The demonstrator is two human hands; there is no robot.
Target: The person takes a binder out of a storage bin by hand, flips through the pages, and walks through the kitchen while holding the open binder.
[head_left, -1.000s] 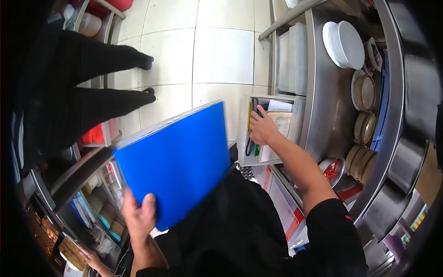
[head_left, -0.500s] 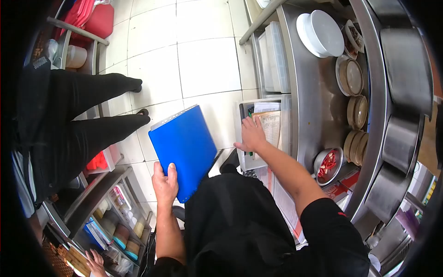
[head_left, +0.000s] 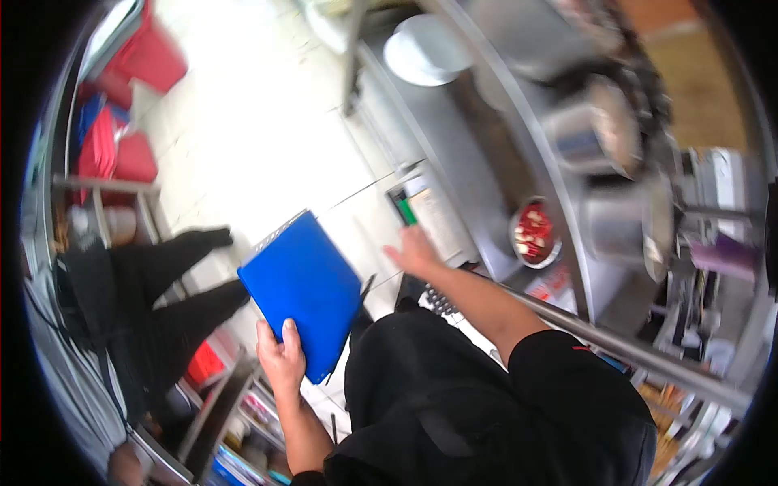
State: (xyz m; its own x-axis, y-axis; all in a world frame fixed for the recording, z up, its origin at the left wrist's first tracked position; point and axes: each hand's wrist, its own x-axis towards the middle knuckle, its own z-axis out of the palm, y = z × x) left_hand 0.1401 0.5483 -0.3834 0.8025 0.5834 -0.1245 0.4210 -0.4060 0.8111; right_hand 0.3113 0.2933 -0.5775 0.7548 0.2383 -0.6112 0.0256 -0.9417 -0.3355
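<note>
Blue folder (head_left: 300, 283): flat, closed, plain bright cover, roughly rectangular; pale edge with a row of small holes along its far side. Held aslant above the floor (head_left: 235, 154), near end close to the wearer's black clothing (head_left: 438, 381). Left grip (head_left: 281, 356) clenched on the folder's near left edge, thumb laid over the blue face, other fingers at the edge and partly hidden. Most of the folder reaches forward and to the right from that grip. Right grip (head_left: 416, 253) well apart from the folder, released, fingers spread and blurred; it overlaps the near end of some papers (head_left: 436, 223), contact cannot be told. Green item (head_left: 407, 212) beside the papers, just ahead of those fingers. Further right, steel table (head_left: 452, 158) with a bowl (head_left: 535, 233) of red and pale pieces, and a white dish (head_left: 433, 44) at the far end. Metal pots (head_left: 596, 134) beyond, blurred. Left side: another person in black trousers (head_left: 162, 324), well apart from the folder; red bins (head_left: 151, 57) farther off.
</note>
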